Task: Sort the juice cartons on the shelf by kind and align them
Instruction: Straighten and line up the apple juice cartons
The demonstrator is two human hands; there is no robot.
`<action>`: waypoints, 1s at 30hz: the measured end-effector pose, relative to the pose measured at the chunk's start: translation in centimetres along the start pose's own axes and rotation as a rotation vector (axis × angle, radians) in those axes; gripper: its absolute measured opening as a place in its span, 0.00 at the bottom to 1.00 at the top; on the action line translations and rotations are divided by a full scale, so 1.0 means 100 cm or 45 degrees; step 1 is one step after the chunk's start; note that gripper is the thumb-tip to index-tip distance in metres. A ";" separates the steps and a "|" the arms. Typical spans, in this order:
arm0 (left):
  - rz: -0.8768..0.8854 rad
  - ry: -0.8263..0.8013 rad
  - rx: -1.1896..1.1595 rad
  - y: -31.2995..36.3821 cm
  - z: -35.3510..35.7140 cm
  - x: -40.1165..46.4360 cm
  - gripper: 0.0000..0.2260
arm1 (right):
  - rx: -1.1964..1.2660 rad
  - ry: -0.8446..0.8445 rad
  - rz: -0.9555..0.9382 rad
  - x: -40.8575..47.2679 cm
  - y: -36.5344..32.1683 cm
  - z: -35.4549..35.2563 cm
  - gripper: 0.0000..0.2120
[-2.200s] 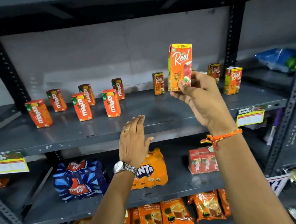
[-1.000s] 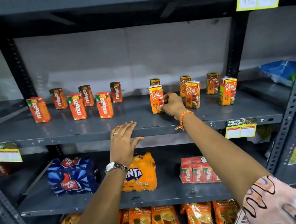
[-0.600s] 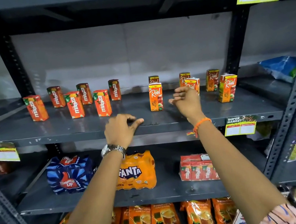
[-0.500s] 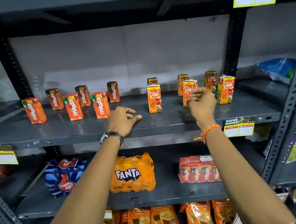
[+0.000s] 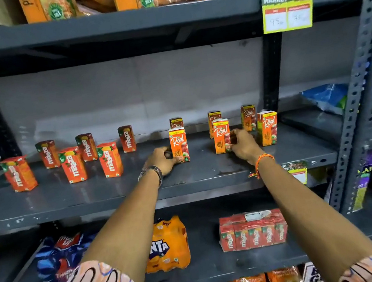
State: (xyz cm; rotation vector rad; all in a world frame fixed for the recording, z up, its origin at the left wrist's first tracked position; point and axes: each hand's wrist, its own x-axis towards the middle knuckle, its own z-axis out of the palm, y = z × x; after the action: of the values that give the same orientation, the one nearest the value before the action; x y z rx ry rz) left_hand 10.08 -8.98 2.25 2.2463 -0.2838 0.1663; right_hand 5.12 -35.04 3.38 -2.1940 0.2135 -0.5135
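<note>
On the grey middle shelf [image 5: 93, 195], several orange Maaza cartons [image 5: 110, 159] stand on the left and several Real cartons on the right. My left hand [image 5: 162, 159] grips the base of the front-left Real carton [image 5: 178, 145], which stands upright. My right hand [image 5: 242, 144] holds the right side of the front-middle Real carton [image 5: 221, 135], also upright. A third front Real carton [image 5: 267, 127] stands free at the right. Behind them is a back row of Real cartons [image 5: 248, 117], partly hidden.
A black upright post [image 5: 271, 77] rises behind the right cartons, and a perforated grey post [image 5: 359, 84] stands further right. Below are a Fanta pack [image 5: 168, 245], a Thums Up pack [image 5: 61, 259] and a Maaza multipack [image 5: 253, 231]. A price tag [image 5: 286, 15] hangs above.
My right hand set its Real carton down in the front row, then took hold of the middle one. My left hand rose from the shelf edge and closed on the front-left Real carton.
</note>
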 end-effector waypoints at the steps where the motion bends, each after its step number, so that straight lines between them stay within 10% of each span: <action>1: -0.015 0.021 0.013 -0.001 0.000 0.003 0.12 | -0.003 -0.007 -0.035 0.001 0.000 -0.001 0.17; 30: 0.018 0.080 0.097 0.010 0.005 -0.012 0.20 | -0.062 0.144 -0.011 -0.023 0.001 -0.008 0.17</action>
State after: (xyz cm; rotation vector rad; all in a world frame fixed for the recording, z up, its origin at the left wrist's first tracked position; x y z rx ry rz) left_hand 8.68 -9.75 2.41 2.3102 -0.2639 0.2583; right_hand 2.74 -34.91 3.12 -2.2157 0.2797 -0.6444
